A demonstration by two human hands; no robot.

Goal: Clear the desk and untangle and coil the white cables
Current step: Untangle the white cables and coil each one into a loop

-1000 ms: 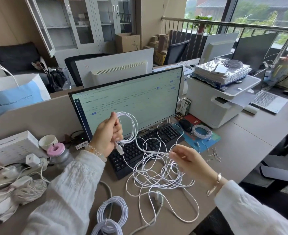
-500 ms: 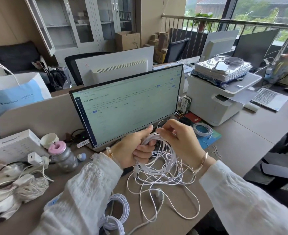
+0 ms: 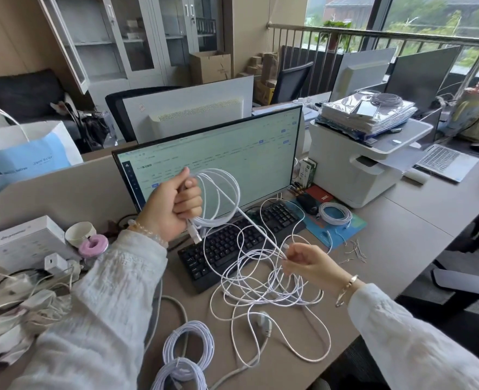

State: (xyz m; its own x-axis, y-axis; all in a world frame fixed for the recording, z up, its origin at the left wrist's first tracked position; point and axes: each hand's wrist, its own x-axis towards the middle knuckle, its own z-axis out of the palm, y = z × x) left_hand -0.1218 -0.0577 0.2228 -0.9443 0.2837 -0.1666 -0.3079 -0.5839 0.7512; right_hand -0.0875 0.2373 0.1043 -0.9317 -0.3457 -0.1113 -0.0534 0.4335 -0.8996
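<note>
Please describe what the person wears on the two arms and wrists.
Both arms are in loose white sleeves of a textured, crinkled fabric. The left sleeve has an embroidered eyelet band near the cuff, and a bracelet of pale beads sits at that wrist. The right sleeve looks plain, with a thin gold-coloured bangle at the wrist.

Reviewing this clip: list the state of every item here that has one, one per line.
left hand: gripping partly wound white coil
right hand: pinching the taut strand
loose cable: tangled on desk
bundled coils: tied, near edge
monitor: on
cabinet door: open
</note>
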